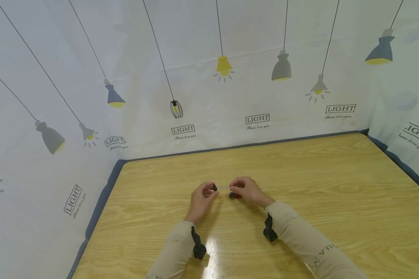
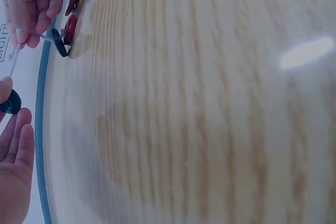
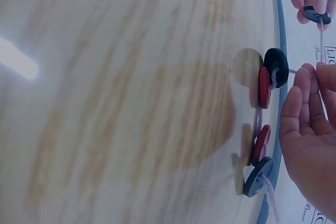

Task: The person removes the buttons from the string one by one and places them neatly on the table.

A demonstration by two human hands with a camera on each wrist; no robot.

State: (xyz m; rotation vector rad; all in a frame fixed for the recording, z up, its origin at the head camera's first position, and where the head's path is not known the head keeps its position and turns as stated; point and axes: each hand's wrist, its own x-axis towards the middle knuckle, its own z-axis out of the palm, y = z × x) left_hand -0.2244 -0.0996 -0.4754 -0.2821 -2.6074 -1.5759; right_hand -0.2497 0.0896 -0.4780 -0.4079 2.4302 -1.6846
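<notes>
My left hand (image 1: 202,199) pinches a black button (image 2: 11,102) between thumb and fingers. A pale lilac yarn (image 3: 322,43) runs from that button to my right hand (image 1: 248,190), whose thumb and fingertips pinch it. Below the right hand, more buttons are strung on the yarn near the tabletop: a black button (image 3: 276,66) against a red button (image 3: 264,88), then another red button (image 3: 261,145) beside a dark button (image 3: 258,178). The yarn's loose end trails past the last one. In the head view the right hand partly hides these buttons.
The wooden table (image 1: 153,228) lies under both hands, with a dark blue edging behind it. A white wall cloth (image 1: 209,93) printed with lamps surrounds the table. Black wrist cameras (image 1: 199,250) are strapped over the sleeves.
</notes>
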